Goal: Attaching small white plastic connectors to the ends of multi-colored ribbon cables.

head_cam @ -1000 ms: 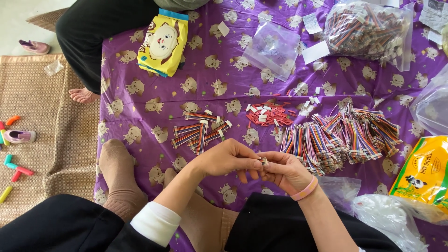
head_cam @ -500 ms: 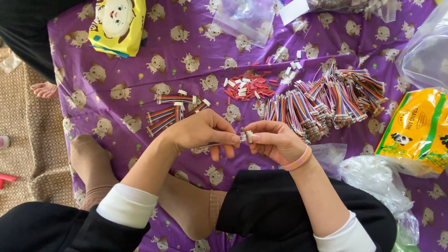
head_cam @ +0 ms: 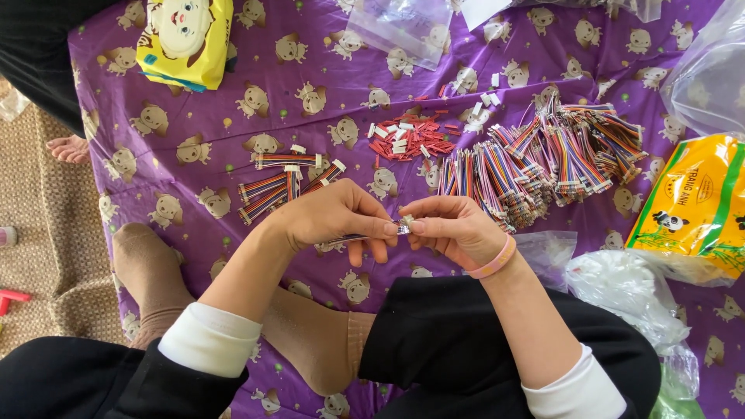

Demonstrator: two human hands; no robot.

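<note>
Left hand (head_cam: 330, 217) and right hand (head_cam: 450, 226) met at frame centre, fingertips of both pinched on one small ribbon cable (head_cam: 365, 237) and its white connector (head_cam: 403, 226). Likely seating the connector; next calls for a firm, aligned push. Finished cables (head_cam: 287, 182) lay upper left, loose cable pile (head_cam: 543, 155) upper right, red connectors (head_cam: 407, 141) between, on purple cloth (head_cam: 155, 155).

A yellow rectangular package (head_cam: 186, 39) with a cartoon face lay at the far left of the purple printed sheet (head_cam: 140, 163). A yellow and green printed bag (head_cam: 698, 209) with a small panda picture lay at the right edge. Clear plastic bags lay at far centre (head_cam: 396, 27), at far right (head_cam: 710, 70) and at near right (head_cam: 628, 291), the last crumpled beside the printed bag.
</note>
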